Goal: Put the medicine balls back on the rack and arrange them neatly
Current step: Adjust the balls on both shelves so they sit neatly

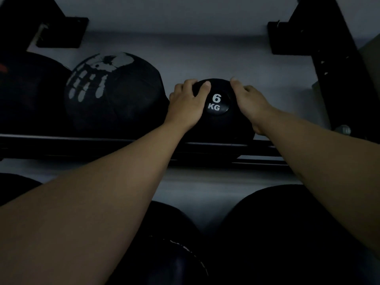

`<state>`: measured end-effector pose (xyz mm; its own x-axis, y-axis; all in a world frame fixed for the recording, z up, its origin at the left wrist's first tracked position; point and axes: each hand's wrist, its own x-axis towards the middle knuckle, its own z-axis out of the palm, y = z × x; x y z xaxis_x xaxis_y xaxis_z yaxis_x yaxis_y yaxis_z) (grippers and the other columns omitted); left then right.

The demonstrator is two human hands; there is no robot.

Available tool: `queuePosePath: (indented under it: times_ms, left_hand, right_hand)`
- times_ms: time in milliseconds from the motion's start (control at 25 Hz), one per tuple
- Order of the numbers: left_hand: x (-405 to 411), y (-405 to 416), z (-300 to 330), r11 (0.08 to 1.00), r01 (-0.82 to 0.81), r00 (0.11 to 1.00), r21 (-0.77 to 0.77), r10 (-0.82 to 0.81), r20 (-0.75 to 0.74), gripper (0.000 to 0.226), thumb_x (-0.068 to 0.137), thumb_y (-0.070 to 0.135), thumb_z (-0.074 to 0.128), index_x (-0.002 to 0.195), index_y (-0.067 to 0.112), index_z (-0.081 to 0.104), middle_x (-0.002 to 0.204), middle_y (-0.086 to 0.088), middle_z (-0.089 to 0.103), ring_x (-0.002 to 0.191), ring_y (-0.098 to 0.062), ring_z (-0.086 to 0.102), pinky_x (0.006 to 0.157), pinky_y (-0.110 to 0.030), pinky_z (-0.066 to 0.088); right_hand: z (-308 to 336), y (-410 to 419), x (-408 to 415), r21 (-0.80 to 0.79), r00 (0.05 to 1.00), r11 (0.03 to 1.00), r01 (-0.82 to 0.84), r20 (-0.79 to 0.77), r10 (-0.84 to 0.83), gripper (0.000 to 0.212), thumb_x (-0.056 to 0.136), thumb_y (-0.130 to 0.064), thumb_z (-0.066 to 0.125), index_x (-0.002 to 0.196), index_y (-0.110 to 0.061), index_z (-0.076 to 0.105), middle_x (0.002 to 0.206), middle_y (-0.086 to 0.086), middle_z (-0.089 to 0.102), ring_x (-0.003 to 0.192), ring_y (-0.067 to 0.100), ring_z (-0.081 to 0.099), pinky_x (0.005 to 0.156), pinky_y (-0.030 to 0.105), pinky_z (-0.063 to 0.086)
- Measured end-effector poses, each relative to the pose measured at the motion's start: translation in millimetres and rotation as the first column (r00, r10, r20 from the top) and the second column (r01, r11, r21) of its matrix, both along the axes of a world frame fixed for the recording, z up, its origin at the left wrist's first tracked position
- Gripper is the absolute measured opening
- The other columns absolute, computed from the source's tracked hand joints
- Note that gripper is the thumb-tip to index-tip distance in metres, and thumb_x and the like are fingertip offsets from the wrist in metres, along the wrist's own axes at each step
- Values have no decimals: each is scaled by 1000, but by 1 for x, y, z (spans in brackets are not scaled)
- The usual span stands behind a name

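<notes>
A small black medicine ball marked "6 KG" rests on the upper rail of the black rack. My left hand grips its left side with the thumb over the top. My right hand holds its right side, fingers curled over the top edge. To its left, touching or nearly touching it, sits a larger black ball with a white skull print. Another dark ball lies further left.
Black rack uprights stand at the far right and top left, against a pale wall. The rail has free room to the right of the 6 kg ball. Two large dark balls sit on the lower tier below my arms.
</notes>
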<state>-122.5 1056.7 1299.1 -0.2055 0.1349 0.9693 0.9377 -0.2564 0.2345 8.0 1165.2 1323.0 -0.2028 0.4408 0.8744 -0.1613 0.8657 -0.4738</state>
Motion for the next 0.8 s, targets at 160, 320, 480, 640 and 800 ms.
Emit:
queuePosePath:
  times_ms: [160, 320, 480, 640, 800]
  left_hand:
    - [0, 2, -3, 1000, -17, 1000, 7, 17, 15, 62, 107, 58, 39, 159, 23, 42, 163, -7, 40, 154, -30, 28, 115, -36, 24]
    - [1, -1, -7, 1000, -14, 1000, -4, 13, -20, 64, 107, 59, 39, 160, 24, 40, 165, -7, 39, 155, -29, 28, 110, -32, 22]
    - [6, -4, -13, 1000, -24, 999, -13, 23, -45, 65, 108, 58, 37, 163, 23, 37, 168, -6, 37, 157, -28, 28, 123, -41, 25]
    - [9, -8, -13, 998, -52, 997, -37, 51, -51, 65, 108, 59, 36, 163, 24, 36, 169, -7, 35, 158, -29, 28, 127, -46, 25]
    - [11, -13, -8, 993, -77, 996, -90, 72, -52, 66, 108, 60, 36, 163, 25, 37, 169, -7, 36, 157, -28, 29, 125, -44, 26]
  right_hand:
    - [0, 1, 0, 1, 1000, 1000, -12, -9, 12, 80, 95, -74, 41, 148, -15, 54, 144, 10, 62, 127, 29, 63, 113, 46, 50]
    - [-2, 2, 5, 17, 999, 999, 33, 35, -34, 85, 96, -76, 36, 156, -17, 44, 155, 12, 54, 136, 30, 56, 116, 43, 44]
    - [-1, 4, 11, 107, 984, 980, 169, 48, -174, 84, 101, -71, 27, 154, -10, 47, 156, 16, 52, 140, 33, 52, 106, 36, 38]
    - [0, 3, 16, 203, 968, 953, 224, 66, -241, 76, 106, -65, 24, 157, -12, 44, 158, 17, 51, 143, 33, 49, 110, 36, 37]
    - [5, -5, 25, 224, 942, 941, 252, 168, -292, 78, 104, -66, 26, 160, -12, 41, 162, 15, 47, 146, 33, 48, 115, 39, 37]
